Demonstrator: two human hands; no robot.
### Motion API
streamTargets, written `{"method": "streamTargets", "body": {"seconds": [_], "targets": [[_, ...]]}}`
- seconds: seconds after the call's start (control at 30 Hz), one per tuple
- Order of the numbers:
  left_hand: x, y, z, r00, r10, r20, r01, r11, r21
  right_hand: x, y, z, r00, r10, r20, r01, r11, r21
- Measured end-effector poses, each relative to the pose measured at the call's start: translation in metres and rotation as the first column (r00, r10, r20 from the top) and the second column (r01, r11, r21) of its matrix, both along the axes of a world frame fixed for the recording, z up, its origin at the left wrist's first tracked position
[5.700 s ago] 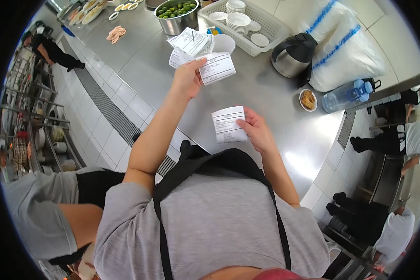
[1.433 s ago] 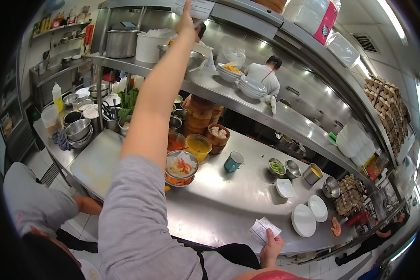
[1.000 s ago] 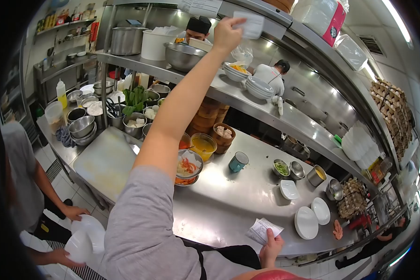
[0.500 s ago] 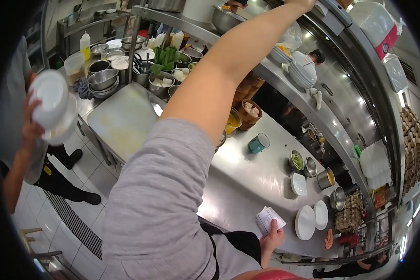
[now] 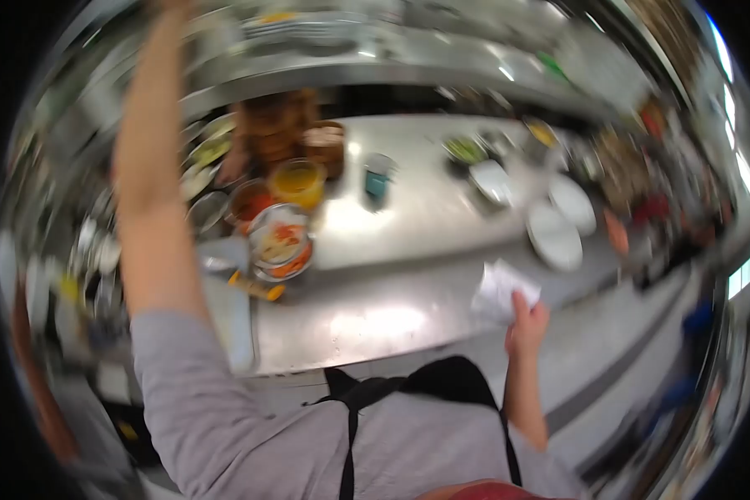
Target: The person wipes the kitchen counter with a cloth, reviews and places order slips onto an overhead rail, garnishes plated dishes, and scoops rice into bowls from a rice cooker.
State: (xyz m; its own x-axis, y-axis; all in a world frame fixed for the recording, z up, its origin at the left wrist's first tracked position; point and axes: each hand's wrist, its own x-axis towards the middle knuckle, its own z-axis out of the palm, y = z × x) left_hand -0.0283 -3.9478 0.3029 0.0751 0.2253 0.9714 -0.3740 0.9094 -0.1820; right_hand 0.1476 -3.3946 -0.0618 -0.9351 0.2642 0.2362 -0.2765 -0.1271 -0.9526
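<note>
The person's right hand (image 5: 527, 323) held white paper (image 5: 502, 290) between thumb and fingers, by the front edge of the steel table (image 5: 375, 321), near two white plates (image 5: 556, 237). The left hand (image 5: 172, 7) was raised at the top of view, its fingers too blurred to tell.

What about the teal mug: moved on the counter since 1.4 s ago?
No: the teal mug stands between the bamboo steamer and the bowl of greens on the steel counter, as before; the camera view shifted.
</note>
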Motion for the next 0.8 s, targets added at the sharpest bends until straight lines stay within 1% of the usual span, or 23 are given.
{"method": "streamTargets", "body": {"seconds": [0.03,0.07,0.1,0.13,0.17,0.2,0.23,0.27,0.3,0.33,0.37,0.4,0.43,0.47,0.5,0.53,0.57,0.63,0.67,0.7,0.77,0.8], "targets": [[-0.015,-0.015,0.002,0.973,0.206,0.103,-0.202,0.978,-0.047,-0.001,0.009,0.010,0.998,-0.069,0.002,0.069,0.997,0.026],[-0.031,-0.029,0.004,0.905,0.384,0.184,-0.365,0.922,-0.132,-0.004,0.020,0.011,0.995,-0.092,-0.040,0.087,0.990,-0.110],[0.022,0.098,-0.021,0.978,0.093,0.186,-0.171,0.867,0.467,-0.006,0.027,0.010,0.989,-0.148,0.007,0.147,0.972,-0.182],[0.026,0.145,-0.043,0.931,-0.366,0.007,0.345,0.884,0.316,-0.003,0.037,0.019,0.991,-0.132,-0.016,0.123,0.953,-0.278],[0.024,0.184,-0.070,0.646,-0.758,-0.095,0.763,0.636,0.116,-0.004,0.049,0.018,0.984,-0.169,-0.065,0.140,0.937,-0.319],[0.034,0.258,-0.115,0.237,-0.971,0.016,0.962,0.237,0.139,-0.002,0.061,0.019,0.986,-0.140,-0.089,0.099,0.926,-0.365],[0.054,0.318,-0.154,0.039,-0.967,0.251,0.871,0.156,0.466,0.005,0.070,0.023,0.985,-0.136,-0.102,0.083,0.909,-0.409],[0.063,0.360,-0.191,-0.214,-0.891,0.402,0.666,0.168,0.727,0.009,0.079,0.024,0.984,-0.125,-0.126,0.056,0.893,-0.446],[0.043,0.394,-0.238,-0.410,-0.669,0.620,0.572,0.341,0.746,0.015,0.092,0.020,0.979,-0.171,-0.115,0.101,0.885,-0.454],[0.044,0.444,-0.281,-0.786,-0.533,0.313,0.321,0.080,0.944,0.022,0.105,0.021,0.978,-0.157,-0.140,0.080,0.892,-0.446],[0.058,0.486,-0.302,-0.887,-0.428,0.173,0.145,0.097,0.985,0.031,0.115,0.019,0.977,-0.141,-0.162,0.056,0.896,-0.441],[0.069,0.529,-0.324,-0.922,-0.352,-0.163,-0.202,0.077,0.976,0.037,0.127,0.018,0.969,-0.184,-0.163,0.102,0.905,-0.414],[0.083,0.569,-0.338,-0.832,-0.276,-0.482,-0.524,0.103,0.845,0.046,0.143,0.016,0.960,-0.234,-0.153,0.151,0.895,-0.420],[0.099,0.602,-0.338,-0.745,-0.234,-0.625,-0.658,0.105,0.745,0.058,0.160,0.013,0.966,-0.242,-0.092,0.186,0.895,-0.405],[0.117,0.635,-0.337,-0.629,-0.199,-0.752,-0.777,0.115,0.619,0.072,0.179,0.008,0.968,-0.250,-0.027,0.220,0.896,-0.386],[0.137,0.672,-0.340,-0.573,-0.079,-0.816,-0.818,-0.014,0.575,0.083,0.197,0.003,0.933,-0.359,0.019,0.342,0.871,-0.353],[0.150,0.702,-0.345,-0.564,-0.048,-0.824,-0.826,0.027,0.564,0.097,0.216,0.000,0.913,-0.406,0.030,0.391,0.853,-0.345],[0.175,0.763,-0.358,-0.635,-0.109,-0.764,-0.771,0.145,0.620,0.128,0.263,-0.002,0.842,-0.536,0.059,0.532,0.808,-0.253],[0.185,0.795,-0.365,-0.587,-0.138,-0.797,-0.807,0.172,0.565,0.143,0.288,-0.005,0.825,-0.561,0.071,0.558,0.788,-0.261],[0.196,0.825,-0.370,-0.579,-0.115,-0.807,-0.810,0.196,0.553,0.156,0.311,-0.006,0.805,-0.588,0.080,0.588,0.770,-0.247],[0.220,0.879,-0.370,-0.402,0.006,-0.916,-0.896,0.206,0.394,0.182,0.356,-0.008,0.743,-0.659,0.119,0.670,0.731,-0.128],[0.230,0.903,-0.369,-0.380,0.025,-0.924,-0.900,0.220,0.376,0.197,0.382,-0.016,0.693,-0.704,0.153,0.711,0.703,0.018]]}}
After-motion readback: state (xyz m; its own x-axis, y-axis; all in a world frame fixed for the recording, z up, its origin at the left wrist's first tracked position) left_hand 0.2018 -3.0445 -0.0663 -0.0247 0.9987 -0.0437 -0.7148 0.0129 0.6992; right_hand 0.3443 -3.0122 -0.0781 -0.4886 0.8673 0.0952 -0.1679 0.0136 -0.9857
